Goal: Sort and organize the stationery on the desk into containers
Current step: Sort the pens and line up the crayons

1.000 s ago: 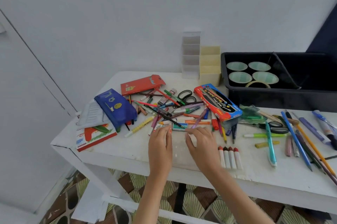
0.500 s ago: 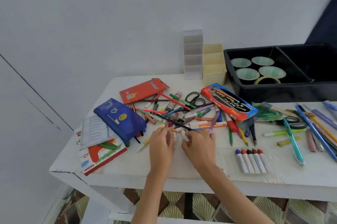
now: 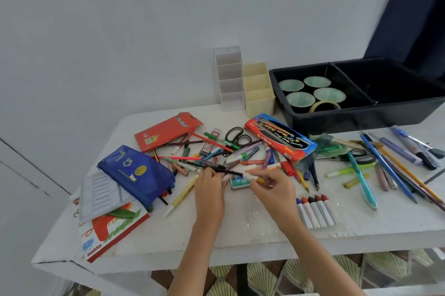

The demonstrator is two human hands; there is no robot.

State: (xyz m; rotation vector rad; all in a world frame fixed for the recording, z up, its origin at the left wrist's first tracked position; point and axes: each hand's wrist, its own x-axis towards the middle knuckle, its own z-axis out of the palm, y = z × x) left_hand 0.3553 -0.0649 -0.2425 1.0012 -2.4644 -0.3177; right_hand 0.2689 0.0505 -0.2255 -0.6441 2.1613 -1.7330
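A heap of crayons, markers and pens (image 3: pixel 216 153) covers the middle of the white desk (image 3: pixel 240 238). My left hand (image 3: pixel 208 191) lies at the heap's near edge, fingertips curled round a pale crayon (image 3: pixel 227 177). Beside it, my right hand (image 3: pixel 274 193) pinches an orange-tipped crayon (image 3: pixel 257 178) just over a small green-labelled block (image 3: pixel 240 181). Several crayons (image 3: pixel 315 211) lie in a row to the right of that hand. At the back stand a white tiered holder (image 3: pixel 228 79), a cream holder (image 3: pixel 258 94) and a black bin (image 3: pixel 361 115).
A blue pencil case (image 3: pixel 137 175), a white plastic tray (image 3: pixel 101 194) and a colouring book (image 3: pixel 108 230) sit at the left. A red box (image 3: pixel 166 130), black scissors (image 3: pixel 237 136) and a red-blue pencil box (image 3: pixel 280 139) lie behind the heap. Pens and pencils (image 3: pixel 390 168) spread right. Tape rolls (image 3: pixel 310 93) fill the bin.
Both hands moved from the bare desk front into the heap's edge. The right hand has lifted an orange-tipped crayon, and the view has shifted left.
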